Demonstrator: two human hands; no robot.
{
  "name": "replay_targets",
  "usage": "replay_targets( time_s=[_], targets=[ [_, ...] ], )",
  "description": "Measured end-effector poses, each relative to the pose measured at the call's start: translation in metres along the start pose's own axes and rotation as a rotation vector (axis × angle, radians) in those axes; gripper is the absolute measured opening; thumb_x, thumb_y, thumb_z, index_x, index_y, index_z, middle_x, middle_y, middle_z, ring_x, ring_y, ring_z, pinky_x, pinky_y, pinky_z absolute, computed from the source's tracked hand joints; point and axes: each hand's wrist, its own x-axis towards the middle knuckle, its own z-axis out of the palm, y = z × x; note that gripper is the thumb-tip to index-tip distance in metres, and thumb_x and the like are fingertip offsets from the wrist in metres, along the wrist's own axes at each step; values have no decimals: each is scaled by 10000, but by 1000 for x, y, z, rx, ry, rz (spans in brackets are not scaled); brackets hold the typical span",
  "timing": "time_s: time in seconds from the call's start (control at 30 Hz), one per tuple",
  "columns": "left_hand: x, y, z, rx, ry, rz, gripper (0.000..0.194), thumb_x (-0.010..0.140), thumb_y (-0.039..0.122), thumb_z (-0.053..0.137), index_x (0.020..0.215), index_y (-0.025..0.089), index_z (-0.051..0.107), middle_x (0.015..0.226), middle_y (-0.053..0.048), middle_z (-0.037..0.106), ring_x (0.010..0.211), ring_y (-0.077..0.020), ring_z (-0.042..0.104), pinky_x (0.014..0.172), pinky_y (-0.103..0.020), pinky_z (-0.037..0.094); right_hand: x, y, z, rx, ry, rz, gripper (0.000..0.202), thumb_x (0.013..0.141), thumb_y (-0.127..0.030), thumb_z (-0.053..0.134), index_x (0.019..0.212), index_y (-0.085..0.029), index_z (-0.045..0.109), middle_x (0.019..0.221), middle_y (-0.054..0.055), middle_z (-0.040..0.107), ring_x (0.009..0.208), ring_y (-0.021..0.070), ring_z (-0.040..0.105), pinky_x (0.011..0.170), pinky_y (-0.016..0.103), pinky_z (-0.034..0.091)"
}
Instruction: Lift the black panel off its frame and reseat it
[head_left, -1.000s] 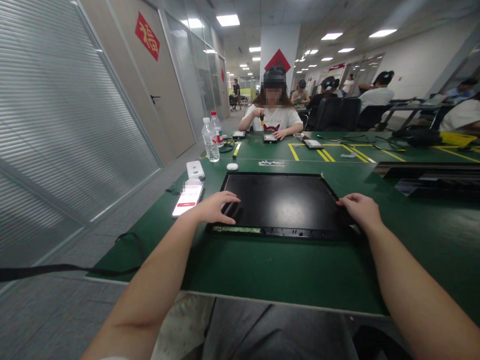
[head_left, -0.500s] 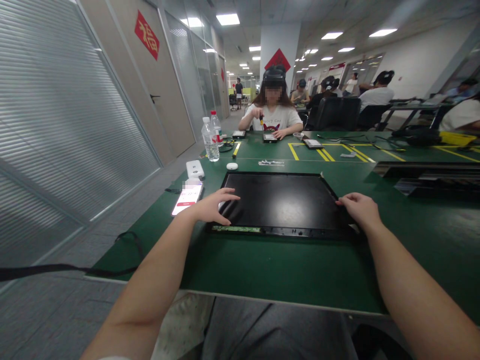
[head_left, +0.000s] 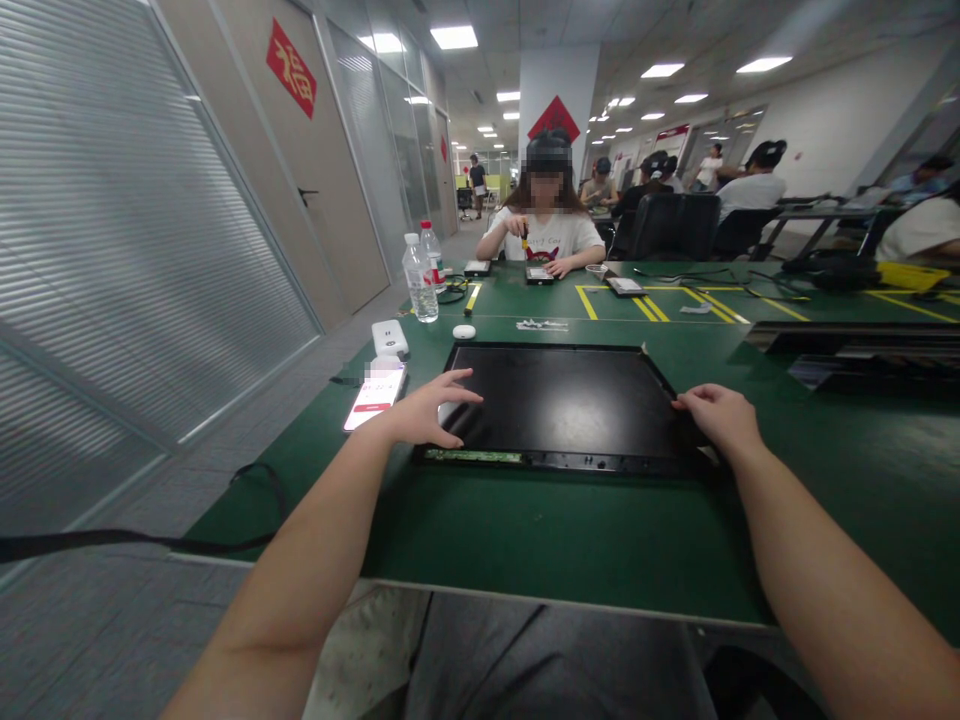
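Note:
A flat black monitor panel lies face down on the green table in front of me. My left hand rests on its near left corner, fingers spread over the edge. My right hand lies on the panel's right edge with the fingers curled against it. A strip of green circuit board shows along the panel's near edge.
A phone with a lit screen, a white box, a white mouse and two water bottles stand left of the panel. Another dark panel lies at right. A person works across the table.
My left hand's fingers have lifted and stretched slightly further onto the panel. My right hand and the panel have stayed in place.

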Motion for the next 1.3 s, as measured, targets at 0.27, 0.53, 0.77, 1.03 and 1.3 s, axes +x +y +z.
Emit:
replay_targets(
  time_s=[0.27,0.53,0.77,1.03,1.3],
  targets=[
    [0,-2,-1,18,-10,-25,758,721,396,984,1439,270,775,1822,-166,374,1654,-452,397,1316,-559,392,-1,0,0,7,12,-14,114,687,-395,715,651,-287,705,754,66,759,809,298,670,789,432,507],
    [5,-7,6,217,141,-237,585,976,504,686,1445,165,771,1676,-198,565,1523,-384,579,1294,-489,440,-2,0,0,5,14,-5,113,708,-377,702,654,-278,706,745,55,757,792,277,663,751,397,489],
    [9,-22,11,339,221,-390,461,1006,286,571,1353,128,828,1473,-211,720,1392,-392,675,1247,-519,492,-6,-5,-1,19,6,6,112,733,-354,687,658,-272,702,775,67,770,820,278,671,771,391,500],
    [17,-14,20,380,209,-431,486,1009,141,488,1346,129,838,1420,-203,772,1331,-376,712,1212,-502,522,-4,-2,0,-10,6,-3,116,730,-374,689,669,-276,705,767,63,763,822,276,669,758,388,488],
    [18,-12,23,391,191,-496,495,1016,97,490,1381,159,819,1524,-181,718,1408,-352,673,1197,-450,534,1,5,4,-35,9,-47,157,731,-422,679,685,-273,701,743,69,738,780,274,660,731,390,496]
  ],
)
